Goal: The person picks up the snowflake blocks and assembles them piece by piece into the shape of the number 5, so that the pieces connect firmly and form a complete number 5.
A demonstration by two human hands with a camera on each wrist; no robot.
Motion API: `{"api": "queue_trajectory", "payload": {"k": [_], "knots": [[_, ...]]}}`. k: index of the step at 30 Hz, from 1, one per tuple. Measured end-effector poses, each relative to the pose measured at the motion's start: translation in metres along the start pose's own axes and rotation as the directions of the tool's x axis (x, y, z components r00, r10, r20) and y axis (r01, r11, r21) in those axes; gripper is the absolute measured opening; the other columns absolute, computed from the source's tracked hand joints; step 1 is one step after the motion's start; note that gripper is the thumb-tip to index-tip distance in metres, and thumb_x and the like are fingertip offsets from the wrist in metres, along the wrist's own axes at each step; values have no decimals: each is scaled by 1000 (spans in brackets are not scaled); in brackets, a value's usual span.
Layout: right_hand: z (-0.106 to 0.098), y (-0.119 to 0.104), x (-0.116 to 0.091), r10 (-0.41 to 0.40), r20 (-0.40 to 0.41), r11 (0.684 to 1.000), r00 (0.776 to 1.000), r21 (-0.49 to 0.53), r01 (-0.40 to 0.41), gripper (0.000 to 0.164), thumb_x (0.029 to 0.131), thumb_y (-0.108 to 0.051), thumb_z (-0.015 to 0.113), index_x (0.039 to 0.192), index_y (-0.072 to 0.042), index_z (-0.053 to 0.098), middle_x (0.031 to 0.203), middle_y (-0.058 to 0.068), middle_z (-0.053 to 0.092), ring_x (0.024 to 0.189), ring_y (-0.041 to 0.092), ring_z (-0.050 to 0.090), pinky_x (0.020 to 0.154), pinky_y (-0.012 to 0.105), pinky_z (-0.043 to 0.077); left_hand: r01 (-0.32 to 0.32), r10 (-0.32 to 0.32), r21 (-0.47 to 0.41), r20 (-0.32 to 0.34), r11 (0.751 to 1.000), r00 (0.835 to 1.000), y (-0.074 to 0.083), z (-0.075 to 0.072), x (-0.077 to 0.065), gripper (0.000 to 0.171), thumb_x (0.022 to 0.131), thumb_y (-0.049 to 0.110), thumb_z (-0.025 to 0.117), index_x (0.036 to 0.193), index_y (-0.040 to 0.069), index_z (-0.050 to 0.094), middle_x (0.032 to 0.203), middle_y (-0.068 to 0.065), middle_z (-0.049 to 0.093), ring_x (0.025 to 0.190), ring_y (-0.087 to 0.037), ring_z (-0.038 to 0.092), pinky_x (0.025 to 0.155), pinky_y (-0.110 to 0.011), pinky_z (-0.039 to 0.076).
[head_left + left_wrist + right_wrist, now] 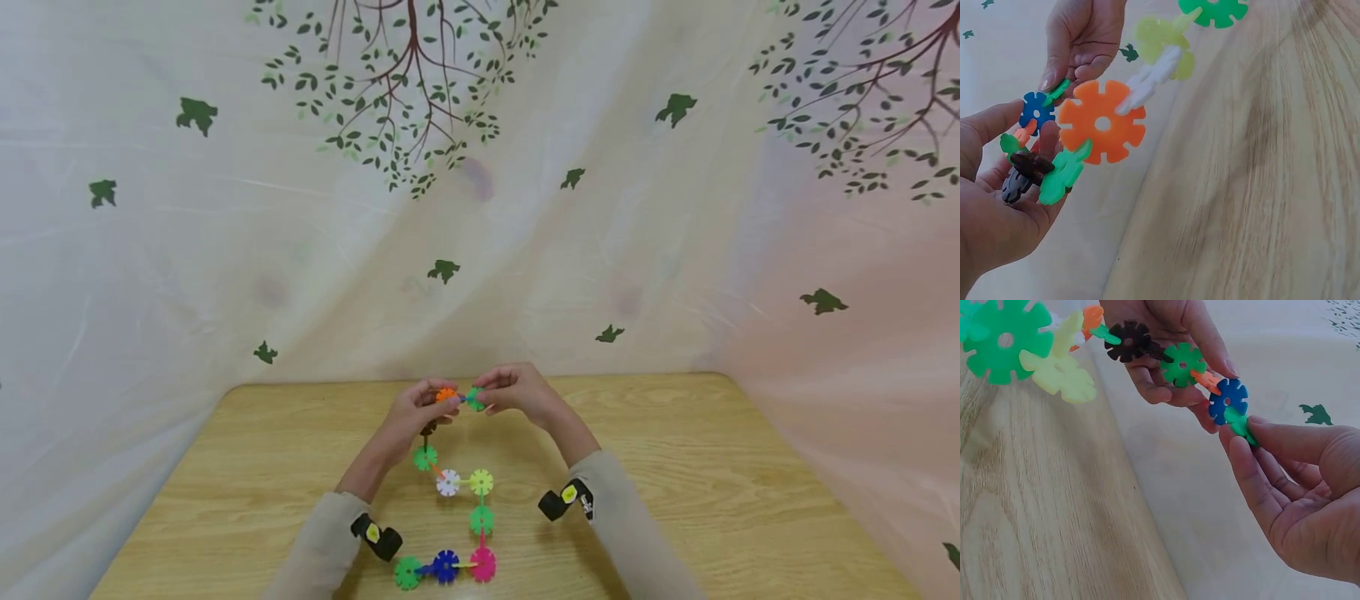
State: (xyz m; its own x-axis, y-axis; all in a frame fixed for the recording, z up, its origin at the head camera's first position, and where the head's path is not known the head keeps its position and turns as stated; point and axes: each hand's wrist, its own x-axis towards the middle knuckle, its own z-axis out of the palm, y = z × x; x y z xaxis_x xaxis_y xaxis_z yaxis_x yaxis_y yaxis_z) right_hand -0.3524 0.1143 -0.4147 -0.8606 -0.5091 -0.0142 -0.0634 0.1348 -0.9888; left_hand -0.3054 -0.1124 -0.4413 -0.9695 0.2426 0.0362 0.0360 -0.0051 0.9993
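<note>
A chain of slotted plastic snowflake discs hangs from both hands, raised near the table's far edge. My left hand (408, 421) pinches a blue snowflake disc (1227, 402) between thumb and fingers, with an orange disc (1207, 381), a green disc (1182, 365) and dark brown discs (1127, 341) along its fingers. Between thumb and fingertips, my right hand (521, 392) pinches a green snowflake disc (1239, 425) at the chain's end, its edge meeting the blue one. Further down, the chain runs through a white disc (448, 482) and a yellow disc (482, 482).
Toward the near edge, the chain turns at a pink disc (483, 565) and runs left through a dark blue disc (446, 567) to a green disc (408, 573). Beneath is a wooden table (712, 492); a pale printed cloth (360, 275) hangs behind it.
</note>
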Motion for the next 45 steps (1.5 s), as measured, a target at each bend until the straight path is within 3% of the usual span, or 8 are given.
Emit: {"api": "queue_trajectory", "payload": {"k": [9, 14, 17, 24, 30, 33, 37, 45], "knots": [[-6, -1, 3, 44, -53, 999, 998, -11, -45, 28, 93, -2, 72, 119, 8, 68, 95, 3, 74, 81, 15, 72, 84, 43, 63, 21, -24, 194, 11, 981, 1000, 7, -13, -5, 50, 98, 24, 70, 143, 6, 55, 135, -20, 63, 119, -30, 64, 100, -44, 54], [-18, 4, 2, 56, -98, 998, 994, 18, -55, 32, 92, 1, 70, 121, 13, 64, 92, 2, 75, 79, 14, 72, 88, 48, 61, -9, 5, 238, 17, 971, 1000, 7, -26, -17, 51, 96, 15, 71, 142, -1, 53, 134, -26, 61, 116, -28, 64, 103, -42, 54], [-24, 8, 2, 69, -117, 996, 991, 55, -63, 34, 93, 4, 68, 123, 16, 61, 90, 0, 75, 79, 14, 72, 88, 47, 62, -33, 14, 270, 69, 962, 997, 4, -33, -27, 49, 94, 11, 73, 137, -5, 56, 128, -29, 63, 109, -24, 66, 96, -34, 56], [-33, 16, 2, 95, -164, 990, 982, 122, -76, 38, 95, 6, 64, 129, 21, 54, 90, 2, 73, 79, 13, 71, 90, 46, 61, -145, 33, 379, 287, 914, 958, -6, -37, -49, 44, 90, 14, 79, 126, -6, 63, 117, -28, 68, 102, -25, 68, 83, -24, 58], [-38, 25, 1, 109, -176, 988, 978, 124, -88, 41, 96, 4, 64, 132, 21, 52, 91, 0, 72, 79, 12, 71, 91, 43, 61, -128, -40, 397, 389, 909, 920, -10, -33, -62, 41, 88, 13, 81, 121, -5, 67, 114, -24, 70, 101, -30, 67, 84, -24, 57], [-42, 31, -1, 119, -190, 986, 974, 136, -94, 44, 97, 3, 64, 134, 21, 50, 90, -2, 71, 78, 11, 71, 85, 35, 63, -118, -71, 403, 425, 907, 903, -14, -26, -65, 39, 84, 9, 83, 118, -4, 69, 110, -22, 71, 96, -25, 68, 82, -23, 57], [-46, 37, -3, 123, -210, 981, 970, 171, -87, 45, 96, 6, 63, 135, 23, 48, 87, -3, 71, 76, 10, 71, 77, 27, 62, -106, -108, 434, 441, 894, 891, -19, -19, -67, 37, 80, 5, 85, 113, -3, 71, 105, -18, 73, 90, -17, 67, 79, -20, 57], [-54, 44, -5, 113, -224, 978, 968, 198, -68, 41, 96, 8, 62, 132, 23, 50, 88, -2, 72, 77, 10, 70, 81, 30, 63, -115, -119, 486, 425, 866, 898, -23, -16, -68, 26, 79, 2, 85, 104, 1, 75, 100, -8, 75, 82, -8, 64, 73, -18, 55]]}}
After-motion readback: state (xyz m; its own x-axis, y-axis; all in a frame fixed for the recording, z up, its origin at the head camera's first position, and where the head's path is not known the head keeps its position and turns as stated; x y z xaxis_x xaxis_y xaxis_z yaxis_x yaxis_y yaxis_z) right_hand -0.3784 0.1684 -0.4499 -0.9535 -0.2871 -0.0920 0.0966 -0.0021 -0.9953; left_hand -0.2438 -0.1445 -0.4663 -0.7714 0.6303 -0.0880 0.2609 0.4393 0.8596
